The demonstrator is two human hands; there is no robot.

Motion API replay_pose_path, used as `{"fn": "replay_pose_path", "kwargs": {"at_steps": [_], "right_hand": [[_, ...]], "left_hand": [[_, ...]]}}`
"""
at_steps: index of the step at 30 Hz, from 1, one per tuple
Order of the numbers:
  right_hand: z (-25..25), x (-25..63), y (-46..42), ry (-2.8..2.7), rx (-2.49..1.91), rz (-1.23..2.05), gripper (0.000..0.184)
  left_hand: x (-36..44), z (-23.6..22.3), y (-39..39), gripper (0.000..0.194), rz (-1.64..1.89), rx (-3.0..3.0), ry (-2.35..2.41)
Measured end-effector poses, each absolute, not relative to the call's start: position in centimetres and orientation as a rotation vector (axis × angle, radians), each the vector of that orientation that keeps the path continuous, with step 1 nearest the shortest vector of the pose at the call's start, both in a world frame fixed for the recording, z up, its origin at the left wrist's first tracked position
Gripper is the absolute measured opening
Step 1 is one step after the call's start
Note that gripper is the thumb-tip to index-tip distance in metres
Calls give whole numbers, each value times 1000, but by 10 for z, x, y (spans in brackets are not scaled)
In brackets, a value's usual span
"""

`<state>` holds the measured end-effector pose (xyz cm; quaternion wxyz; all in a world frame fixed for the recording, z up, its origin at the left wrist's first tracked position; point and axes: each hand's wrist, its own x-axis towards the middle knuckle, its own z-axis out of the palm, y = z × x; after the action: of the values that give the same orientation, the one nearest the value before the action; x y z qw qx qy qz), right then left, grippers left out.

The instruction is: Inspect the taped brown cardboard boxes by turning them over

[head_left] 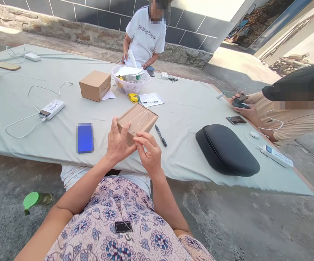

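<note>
Left hand (118, 140) clasps the cardboard box (140, 117), tilted over the table's (178, 103) near side; right hand's (151, 154) fingertips press together at its near edge, contents unclear; best brace left firmly, work right lightly.

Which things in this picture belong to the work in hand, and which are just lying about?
In hand: cardboard box, held in the left hand, right hand at its near edge.

Apparently lying about: black pen, black case, yellow tape measure, other brown box, green-lidded bottle.
</note>
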<state>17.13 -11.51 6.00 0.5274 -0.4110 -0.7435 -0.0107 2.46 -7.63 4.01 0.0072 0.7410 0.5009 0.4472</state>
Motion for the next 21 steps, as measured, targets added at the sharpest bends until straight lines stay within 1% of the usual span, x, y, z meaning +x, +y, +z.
{"fn": "replay_pose_path", "kwargs": {"at_steps": [3,7,11,15,19,21], "right_hand": [[60,173,-115,-1803,-958,-32,20],[60,176,-114,-1834,-944,-24,26],[60,185,-109,-1831,-1017,-32,23],[59,195,-102,-1773,-1107,-69,23],[57,198,-97,-1730,-1150,-80,25],[55,196,-97,-1713,-1152,-53,27]], "left_hand": [[18,43,-83,74,1357,2329,1568],[9,49,-91,74,1277,2311,1560],[-2,58,-91,76,1178,2343,1508],[-18,67,-78,79,1026,2461,1335],[-27,72,-64,58,998,2526,1221],[-26,71,-62,53,1020,2500,1230]]}}
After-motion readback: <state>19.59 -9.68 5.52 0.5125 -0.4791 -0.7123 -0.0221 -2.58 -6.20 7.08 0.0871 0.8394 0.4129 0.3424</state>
